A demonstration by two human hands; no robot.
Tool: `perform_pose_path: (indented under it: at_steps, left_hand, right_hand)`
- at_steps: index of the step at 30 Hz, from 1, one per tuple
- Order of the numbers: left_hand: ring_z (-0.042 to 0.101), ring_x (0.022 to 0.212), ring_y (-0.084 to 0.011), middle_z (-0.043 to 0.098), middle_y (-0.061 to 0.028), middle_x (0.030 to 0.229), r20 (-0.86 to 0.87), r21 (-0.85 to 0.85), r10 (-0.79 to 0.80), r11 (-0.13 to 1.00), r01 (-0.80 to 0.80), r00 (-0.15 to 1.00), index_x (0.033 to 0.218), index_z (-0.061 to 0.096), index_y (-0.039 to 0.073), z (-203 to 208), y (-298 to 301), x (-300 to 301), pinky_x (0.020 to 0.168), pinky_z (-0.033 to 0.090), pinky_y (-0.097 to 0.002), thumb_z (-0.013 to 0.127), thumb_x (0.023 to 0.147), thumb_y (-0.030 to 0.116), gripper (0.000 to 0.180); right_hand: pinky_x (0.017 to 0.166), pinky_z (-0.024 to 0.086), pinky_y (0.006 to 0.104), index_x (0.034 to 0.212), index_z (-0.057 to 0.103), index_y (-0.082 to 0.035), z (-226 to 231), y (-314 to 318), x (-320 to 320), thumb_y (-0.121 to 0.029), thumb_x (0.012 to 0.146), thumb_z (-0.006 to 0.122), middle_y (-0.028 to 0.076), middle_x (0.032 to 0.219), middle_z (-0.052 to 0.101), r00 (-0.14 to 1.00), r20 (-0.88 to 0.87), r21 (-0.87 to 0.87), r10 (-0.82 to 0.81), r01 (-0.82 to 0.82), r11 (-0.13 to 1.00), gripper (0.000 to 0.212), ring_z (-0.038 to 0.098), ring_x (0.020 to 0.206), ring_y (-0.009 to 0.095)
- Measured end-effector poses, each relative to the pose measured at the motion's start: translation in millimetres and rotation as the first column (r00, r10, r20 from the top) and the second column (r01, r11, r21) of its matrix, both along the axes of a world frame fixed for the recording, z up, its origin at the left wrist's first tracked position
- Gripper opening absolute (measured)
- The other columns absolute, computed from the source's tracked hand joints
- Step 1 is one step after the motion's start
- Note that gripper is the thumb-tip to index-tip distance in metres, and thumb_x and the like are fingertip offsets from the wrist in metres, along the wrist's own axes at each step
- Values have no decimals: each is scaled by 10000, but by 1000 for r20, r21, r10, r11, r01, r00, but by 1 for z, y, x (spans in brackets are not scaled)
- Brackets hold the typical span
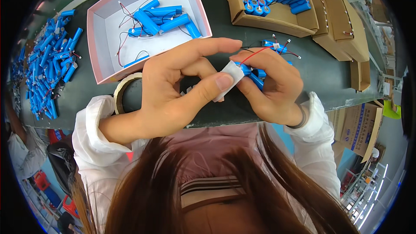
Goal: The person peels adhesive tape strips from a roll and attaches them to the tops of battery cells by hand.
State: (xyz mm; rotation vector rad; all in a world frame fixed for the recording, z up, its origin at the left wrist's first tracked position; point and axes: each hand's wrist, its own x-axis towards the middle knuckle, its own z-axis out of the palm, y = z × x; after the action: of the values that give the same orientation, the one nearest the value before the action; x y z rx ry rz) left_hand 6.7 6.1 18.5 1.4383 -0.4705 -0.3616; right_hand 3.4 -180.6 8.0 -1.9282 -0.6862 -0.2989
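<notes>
Over the near middle of the dark tabletop (216, 32), the left hand (169, 78) has its grip drawn in to a pinch, thumb against curled fingers on a white strip (234, 71), while its index finger reaches out straight toward the right. The right hand (275, 82) has its grip closed, thumb and forefinger about a blue cylinder (245, 69) whose end touches the strip; a red wire (256, 53) runs from there. More cylinders lie just beyond the right hand. A pale tape roll (120, 90) stands beside the left wrist. Farther off sit a pink-rimmed box (90, 39) holding several cylinders and, to the right, a packed cardboard carton (273, 25). A blue heap (52, 67) spreads at far left.
</notes>
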Motion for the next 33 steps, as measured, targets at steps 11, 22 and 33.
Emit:
perform_pose_path:
  at_steps: [11,22,33]
  left_hand:
    - [499,538,-29,558,-13,556,21,-69,77,995,-76,997,1065,532,-25,-4,-5,-1,533,367,-163,553,802,50,274]
    - [494,518,-36,549,-17,545,-12,-74,93,993,-93,996,1026,540,-38,-3,-5,-2,509,362,-164,555,804,57,242]
    - [540,562,-100,556,-48,623,-309,-112,-52,994,17,950,1108,458,-49,2,-3,2,545,422,-198,555,787,105,369]
  right_hand:
    - [634,440,261,875,581,47,2,0,1,68,636,616,149,841,598,999,-35,2,25,-25,1000,242,574,732,202]
    - [522,468,252,845,611,17,-1,4,4,90,562,620,121,784,598,991,133,-22,-13,16,1000,292,591,643,202]
    - [521,456,260,853,592,17,-2,5,5,93,573,620,128,771,585,993,98,-23,71,-70,997,291,578,634,216]
